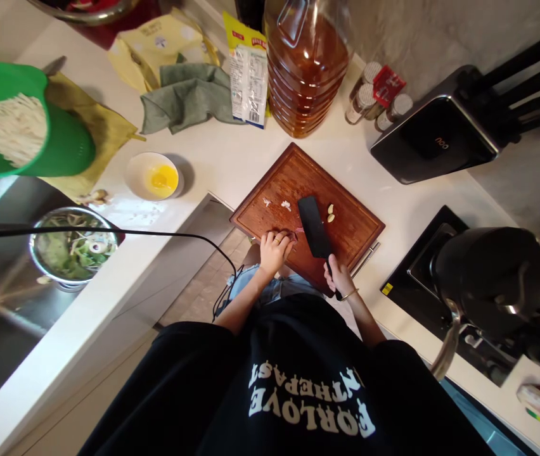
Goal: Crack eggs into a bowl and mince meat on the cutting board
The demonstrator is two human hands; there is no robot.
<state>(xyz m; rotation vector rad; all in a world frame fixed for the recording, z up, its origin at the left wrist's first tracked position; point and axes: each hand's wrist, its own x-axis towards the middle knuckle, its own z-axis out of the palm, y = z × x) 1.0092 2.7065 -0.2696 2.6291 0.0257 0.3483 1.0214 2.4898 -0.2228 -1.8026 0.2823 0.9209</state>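
Note:
A wooden cutting board [270, 183] lies at an angle on the counter in front of me. My right hand [340, 278] is closed round the handle of a black cleaver [316, 227], whose broad blade is over the board. On the board's near left part, my left hand [274, 251] has its fingers curled over a dark reddish piece of food [291, 234], mostly hidden by the fingers. The blade is just right of that piece. Peeled garlic cloves [331, 213] rest right of the blade. Small pale chopped bits [286, 205] lie to its left.
Left stand a bowl with egg [154, 177], a green basket of white noodles [68, 142] and a sink [4, 354] holding a bowl of greens [68, 253]. Behind are an oil jug [305, 76], spice jars [362, 101] and a knife block [436, 136]. Right, a black pot [491, 275] sits on the stove.

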